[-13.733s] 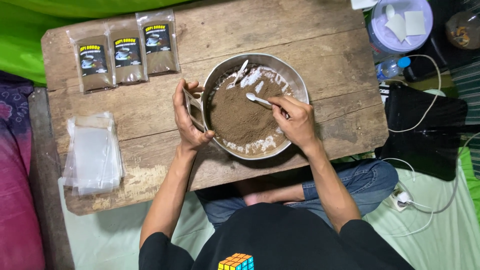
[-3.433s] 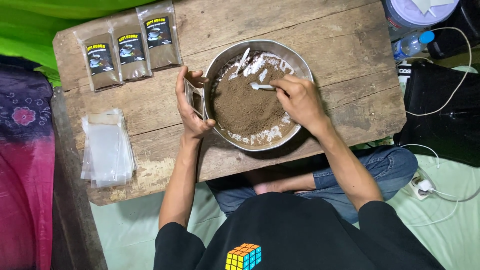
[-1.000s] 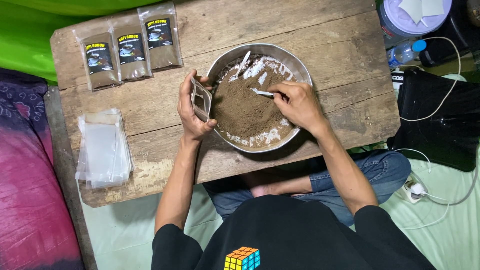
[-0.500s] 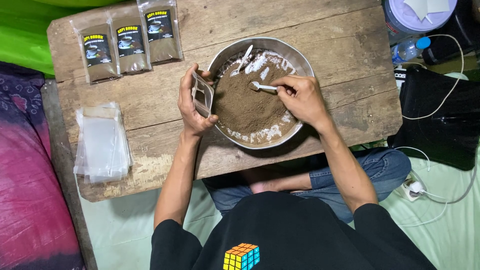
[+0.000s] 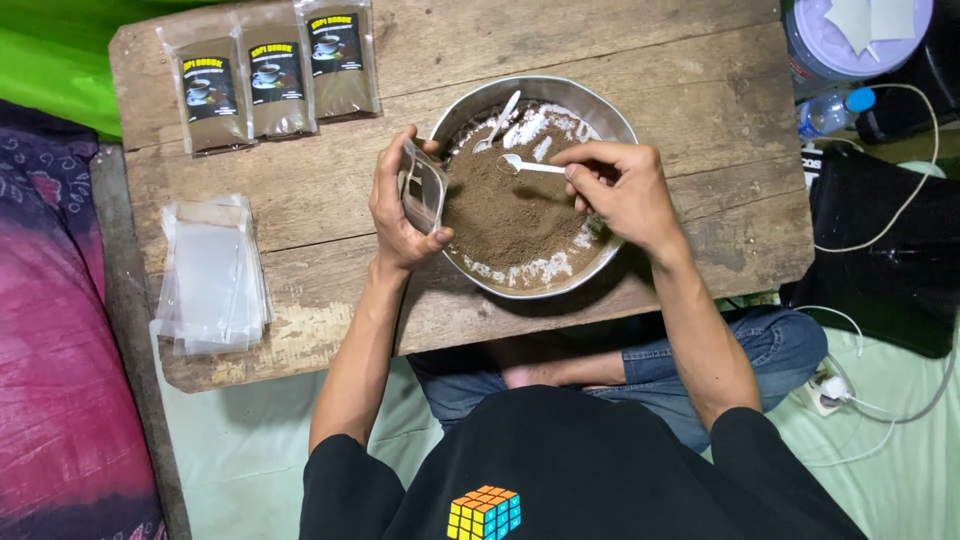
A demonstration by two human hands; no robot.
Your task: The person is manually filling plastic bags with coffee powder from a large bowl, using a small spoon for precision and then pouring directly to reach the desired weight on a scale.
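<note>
Here, from the head camera looking down:

1. Left hand [image 5: 402, 205]: grasps a small clear pouch [image 5: 423, 187], held open at the left rim of the bowl, mouth turned toward the powder.
2. Right hand [image 5: 618, 188]: fingers pinched on the handle of a white plastic spoon [image 5: 530, 165]; its scoop lies over the powder, and it seems empty, though that is hard to tell at this size.
3. Metal bowl [image 5: 600, 100]: round, on the wooden table [image 5: 700, 110], between the two hands, holding brown powder [image 5: 510, 215] with white patches along the inner wall.
4. Second white spoon [image 5: 497, 121]: resting against the bowl's far inner wall, untouched.
5. Three filled pouches [image 5: 275, 80]: labelled, brown contents, side by side at the table's far left corner.
6. Stack of empty clear pouches [image 5: 212, 272]: near the table's left edge, well apart from the bowl.
7. Lidded tub [image 5: 850, 40]: beyond the table's right end, a bottle [image 5: 835, 110] just beside it.
</note>
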